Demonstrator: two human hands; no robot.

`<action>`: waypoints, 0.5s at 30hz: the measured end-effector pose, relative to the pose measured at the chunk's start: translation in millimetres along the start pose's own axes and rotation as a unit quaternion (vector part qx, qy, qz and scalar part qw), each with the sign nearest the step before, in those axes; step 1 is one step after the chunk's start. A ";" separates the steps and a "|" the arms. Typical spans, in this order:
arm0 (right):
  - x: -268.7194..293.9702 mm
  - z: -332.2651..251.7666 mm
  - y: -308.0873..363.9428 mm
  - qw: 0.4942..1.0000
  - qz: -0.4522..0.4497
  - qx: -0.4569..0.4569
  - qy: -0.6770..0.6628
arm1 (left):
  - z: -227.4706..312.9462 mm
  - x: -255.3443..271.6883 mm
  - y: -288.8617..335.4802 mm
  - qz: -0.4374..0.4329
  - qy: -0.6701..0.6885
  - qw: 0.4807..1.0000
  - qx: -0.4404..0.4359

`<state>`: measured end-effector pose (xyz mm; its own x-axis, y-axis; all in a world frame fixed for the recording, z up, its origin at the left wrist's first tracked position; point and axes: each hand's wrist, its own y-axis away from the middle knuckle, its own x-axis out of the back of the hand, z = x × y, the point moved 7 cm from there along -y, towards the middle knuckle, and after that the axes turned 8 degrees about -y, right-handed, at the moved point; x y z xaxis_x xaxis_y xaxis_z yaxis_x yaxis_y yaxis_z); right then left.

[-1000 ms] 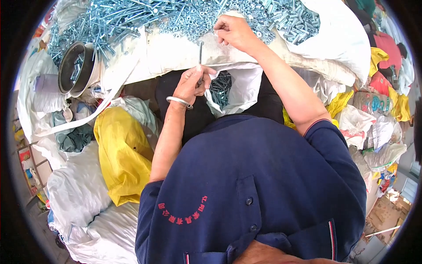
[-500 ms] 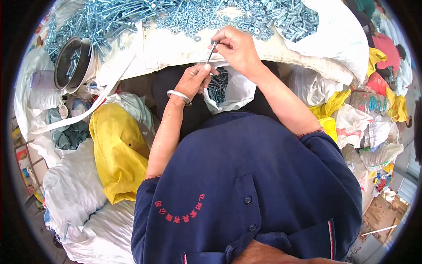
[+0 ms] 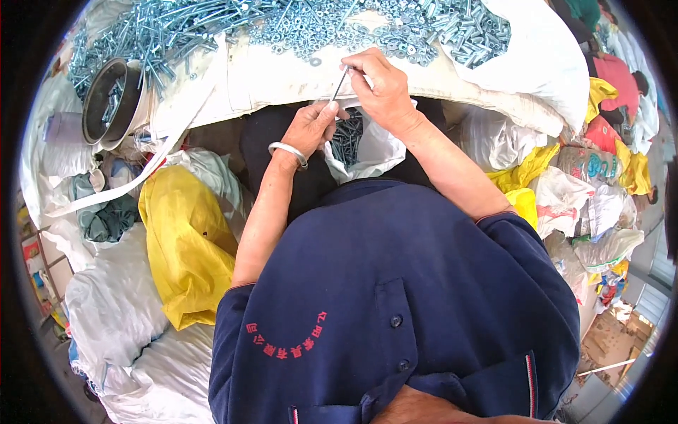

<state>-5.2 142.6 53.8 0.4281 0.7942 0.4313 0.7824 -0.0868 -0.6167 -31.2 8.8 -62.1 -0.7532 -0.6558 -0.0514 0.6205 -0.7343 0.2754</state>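
My left hand [image 3: 308, 128], with a silver bangle at its wrist, pinches the lower end of a long thin bolt [image 3: 340, 84] between thumb and fingers. At the bolt's upper end the fingertips of my right hand [image 3: 381, 86] are closed around it; small parts there are too fine to make out. The bolt is held tilted, its top leaning right. Just below the hands, an open white bag [image 3: 385, 150] between my knees holds many dark bolts [image 3: 347, 137]. Beyond the hands lies a pale cloth-covered work surface [image 3: 282, 81] with a loose washer [image 3: 315, 62] near its edge.
Long bolts [image 3: 169, 42], nuts and washers [image 3: 304, 35] and short metal sleeves [image 3: 480, 32] are heaped along the far side. A dark round pan [image 3: 94, 106] with bolts tilts at left. Yellow sack [image 3: 185, 247] and white sacks [image 3: 116, 297] crowd my left; plastic bags [image 3: 561, 198] lie right.
My right hand has dropped slightly and its fingers reach straighter toward the bolt's top end. The left hand keeps its pinch almost in place.
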 end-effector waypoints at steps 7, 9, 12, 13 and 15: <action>-0.1 -6.1 3.7 0.998 -0.022 0.046 0.027 | 1.6 -0.7 -2.1 -0.002 -0.021 1.000 -0.013; 0.4 -13.0 1.9 0.994 -0.031 0.100 0.045 | 4.1 1.0 -0.9 0.003 0.013 0.999 -0.035; 6.9 -9.9 -7.5 0.993 -0.016 0.109 0.043 | 5.4 6.1 0.1 0.016 0.024 0.998 -0.052; 11.5 -0.5 -14.5 0.993 -0.015 0.109 0.045 | 10.0 6.5 0.5 0.021 0.027 0.998 -0.061; 19.8 28.7 -36.4 0.987 -0.002 0.097 0.131 | 14.0 4.6 2.7 0.023 0.019 0.998 -0.055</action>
<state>-38.1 178.8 65.9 0.5469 0.6101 0.5733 0.6942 0.0524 -0.7179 -36.1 6.3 -48.1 -0.7159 -0.6939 -0.0773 0.6761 -0.7166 0.1715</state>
